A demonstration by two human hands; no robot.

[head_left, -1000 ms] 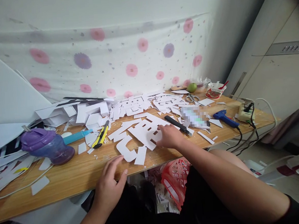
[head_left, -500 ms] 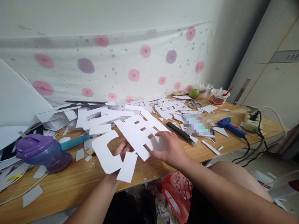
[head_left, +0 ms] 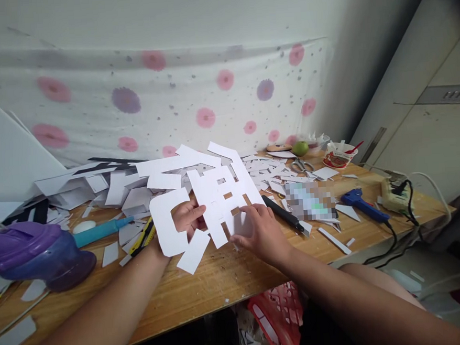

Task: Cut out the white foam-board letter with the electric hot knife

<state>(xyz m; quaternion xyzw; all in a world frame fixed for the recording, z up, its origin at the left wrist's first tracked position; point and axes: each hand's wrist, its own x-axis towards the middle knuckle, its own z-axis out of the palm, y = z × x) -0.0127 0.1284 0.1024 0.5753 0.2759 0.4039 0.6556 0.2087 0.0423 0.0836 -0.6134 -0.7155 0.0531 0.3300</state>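
Observation:
Above the near part of the table, both hands hold a white cut-out sheet (head_left: 211, 195) with several rectangular openings. My left hand (head_left: 189, 217) is under its left part, with the thumb on the top face and the other fingers partly hidden. At the lower right edge, my right hand (head_left: 263, 233) pinches the sheet between thumb and fingers. A C-shaped white piece (head_left: 165, 224) and a small tilted strip (head_left: 194, 253) lie around my left wrist; I cannot tell whether they join the sheet. Just right of the sheet rests a black-handled cutter (head_left: 284, 213).
White offcuts (head_left: 267, 172) are heaped along the back. On the left stand a purple cup (head_left: 34, 254), a teal tube (head_left: 102, 232) and a yellow knife (head_left: 143, 236). Scissors (head_left: 302, 166), a blue glue gun (head_left: 364, 205) and a power strip (head_left: 395, 195) lie right. A red basket (head_left: 277, 316) sits below.
The sheet has been lifted and moved slightly right, with the long strip at its far side now higher. My left thumb now shows on top. The camera view has shifted slightly.

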